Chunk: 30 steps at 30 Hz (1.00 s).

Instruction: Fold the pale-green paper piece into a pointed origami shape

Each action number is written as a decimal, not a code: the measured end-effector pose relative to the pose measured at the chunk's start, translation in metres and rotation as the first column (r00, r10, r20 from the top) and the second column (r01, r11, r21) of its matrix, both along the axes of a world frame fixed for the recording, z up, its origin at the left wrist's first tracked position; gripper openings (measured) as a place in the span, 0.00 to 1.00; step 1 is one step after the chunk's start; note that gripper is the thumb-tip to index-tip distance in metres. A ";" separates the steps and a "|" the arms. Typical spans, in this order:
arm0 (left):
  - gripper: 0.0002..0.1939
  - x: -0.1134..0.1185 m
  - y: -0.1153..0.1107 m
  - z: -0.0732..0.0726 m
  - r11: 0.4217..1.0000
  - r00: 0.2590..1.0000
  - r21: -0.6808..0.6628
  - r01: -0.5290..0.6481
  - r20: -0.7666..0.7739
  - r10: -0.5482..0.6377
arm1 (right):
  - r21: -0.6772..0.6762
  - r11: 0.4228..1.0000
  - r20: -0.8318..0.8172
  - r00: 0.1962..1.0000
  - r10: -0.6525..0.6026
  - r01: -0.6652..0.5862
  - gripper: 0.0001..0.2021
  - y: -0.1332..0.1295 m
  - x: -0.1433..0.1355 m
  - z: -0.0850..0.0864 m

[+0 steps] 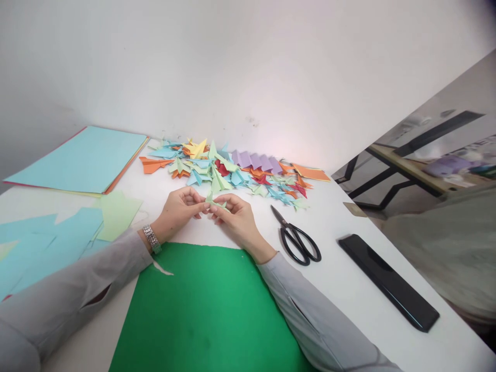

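Between my fingertips is a small light-green folded paper piece (210, 197), its points sticking up and out to the right. My left hand (182, 207) pinches it from the left, thumb and fingers closed. From the right, my right hand (235, 216) pinches the same piece; parts of it are hidden behind the fingers. Both hands are above the white table, just beyond the far edge of a green mat (197, 305). Right behind them lies a heap of folded paper shapes (220, 181) in green, blue, orange, yellow and red.
Black-handled scissors (296, 237) and a long black case (387, 281) lie to the right. A stack of coloured sheets (83, 157) is at the back left, with cut blue paper (46, 243) nearer. Purple pleated paper (258, 161) sits by the wall (248, 77).
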State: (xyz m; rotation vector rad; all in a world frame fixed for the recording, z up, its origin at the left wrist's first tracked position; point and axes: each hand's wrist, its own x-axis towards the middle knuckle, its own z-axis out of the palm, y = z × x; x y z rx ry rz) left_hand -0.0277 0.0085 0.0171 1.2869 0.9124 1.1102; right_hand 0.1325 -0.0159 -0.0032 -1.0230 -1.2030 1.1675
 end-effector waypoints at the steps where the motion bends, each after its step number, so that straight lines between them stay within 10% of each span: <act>1: 0.20 0.000 0.000 0.000 1.000 1.000 -0.003 -0.006 -0.004 0.006 | 0.001 1.000 -0.006 1.000 -0.002 0.002 0.15 0.000 0.000 0.000; 30: 0.23 0.000 0.000 0.003 0.992 0.991 -0.050 -0.118 -0.062 0.115 | -0.007 0.995 0.183 0.979 -0.092 0.095 0.16 0.002 -0.002 -0.003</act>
